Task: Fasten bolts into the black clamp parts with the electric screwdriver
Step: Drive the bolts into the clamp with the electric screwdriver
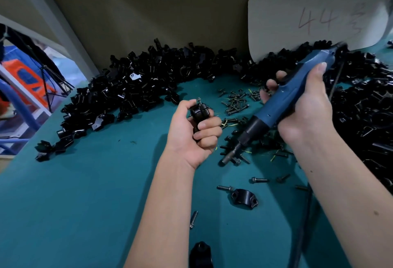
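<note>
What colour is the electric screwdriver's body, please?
Dark blue, with a black nose, on the electric screwdriver; the head view shows it.

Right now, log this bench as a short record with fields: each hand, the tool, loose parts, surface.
left hand: grips a black clamp part with a bolt sticking up from it
right hand: holds the electric screwdriver, tip pointing down-left, not on the bolt
loose bolts: scattered between the hands
clamp half: lies alone near the forearms
clamp pile: heaped along the back
surface: teal table
</note>
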`<state>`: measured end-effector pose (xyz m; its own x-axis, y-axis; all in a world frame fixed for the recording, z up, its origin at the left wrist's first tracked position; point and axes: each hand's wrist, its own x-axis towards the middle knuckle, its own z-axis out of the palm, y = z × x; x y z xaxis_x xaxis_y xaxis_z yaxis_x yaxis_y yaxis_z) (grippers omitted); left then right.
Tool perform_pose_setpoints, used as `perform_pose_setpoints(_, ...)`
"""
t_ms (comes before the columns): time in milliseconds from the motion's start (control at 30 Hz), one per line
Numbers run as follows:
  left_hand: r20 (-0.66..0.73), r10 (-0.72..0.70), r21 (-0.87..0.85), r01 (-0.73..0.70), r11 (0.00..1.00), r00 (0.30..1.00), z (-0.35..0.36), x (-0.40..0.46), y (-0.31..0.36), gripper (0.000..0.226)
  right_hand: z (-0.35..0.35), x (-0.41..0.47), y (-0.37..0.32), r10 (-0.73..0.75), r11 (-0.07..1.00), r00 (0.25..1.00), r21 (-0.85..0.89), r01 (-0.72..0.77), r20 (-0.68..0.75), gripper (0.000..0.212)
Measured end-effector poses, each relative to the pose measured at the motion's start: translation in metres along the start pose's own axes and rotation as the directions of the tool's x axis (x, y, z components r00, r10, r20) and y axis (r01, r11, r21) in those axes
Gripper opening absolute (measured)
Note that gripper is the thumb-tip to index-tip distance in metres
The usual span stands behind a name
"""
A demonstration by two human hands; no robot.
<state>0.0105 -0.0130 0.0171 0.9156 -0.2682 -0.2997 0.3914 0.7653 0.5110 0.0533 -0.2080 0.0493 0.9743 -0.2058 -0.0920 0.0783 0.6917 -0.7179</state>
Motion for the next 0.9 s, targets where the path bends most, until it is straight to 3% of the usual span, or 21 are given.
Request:
perform_pose_setpoints(133, -0.003, -0.028, -0.011, 0.028, 1.000, 1.000, 0.001, -0.001, 0.000, 0.030, -0.004, 0.005, -0.004, -0.229, 0.890, 0.969, -0.383, 0.246, 0.091, 0.033)
perform_pose_setpoints(300, -0.029, -0.034, 0.014, 0.034, 0.999, 0.999, 0.001, -0.001, -0.001, 0.037, -0.005, 0.008, -0.007, -0.356, 0.750, 0.920, -0.537, 0.386, 0.164, 0.026)
perform_pose_setpoints(367, -0.033, -0.028, 0.030, 0.029, 0.999, 0.999, 0.002, 0.000, -0.001, 0.034, -0.007, 0.007, -0.009, -0.317, 0.797, 0.927, -0.473, 0.375, 0.200, 0.021)
perform_pose_setpoints(500, -0.033, -0.021, 0.041, 0.023, 0.999, 0.999, 0.003, 0.000, -0.003, 0.027, -0.009, 0.004, -0.011, -0.221, 0.891, 0.920, -0.317, 0.326, 0.323, 0.046)
perform_pose_setpoints(567, -0.027, -0.019, 0.046, 0.020, 0.999, 0.999, 0.003, 0.001, -0.002, 0.027, -0.007, 0.001, -0.011, -0.236, 0.898, 0.909, -0.280, 0.339, 0.344, 0.046)
perform_pose_setpoints(633, -0.016, -0.022, 0.053, 0.023, 0.998, 1.000, 0.003, 0.001, -0.002, 0.026, -0.004, -0.001, -0.009, -0.232, 0.932, 0.929, -0.209, 0.297, 0.287, 0.044)
perform_pose_setpoints(700, -0.003, -0.031, 0.062, 0.031, 0.998, 1.000, 0.003, 0.002, -0.002, 0.025, -0.003, -0.003, -0.007, -0.132, 0.991, 0.975, 0.018, 0.131, 0.176, 0.043)
perform_pose_setpoints(800, 0.007, -0.044, 0.062, 0.043, 0.997, 0.999, 0.003, 0.002, -0.002, 0.026, -0.005, -0.004, -0.011, 0.061, 0.891, 0.990, 0.440, -0.111, 0.126, 0.044)
perform_pose_setpoints(900, -0.005, -0.049, 0.134, 0.050, 0.990, 0.999, 0.002, 0.003, -0.002, 0.027, -0.004, -0.001, -0.021, 0.064, 0.867, 0.995, 0.490, -0.090, 0.070, 0.041)
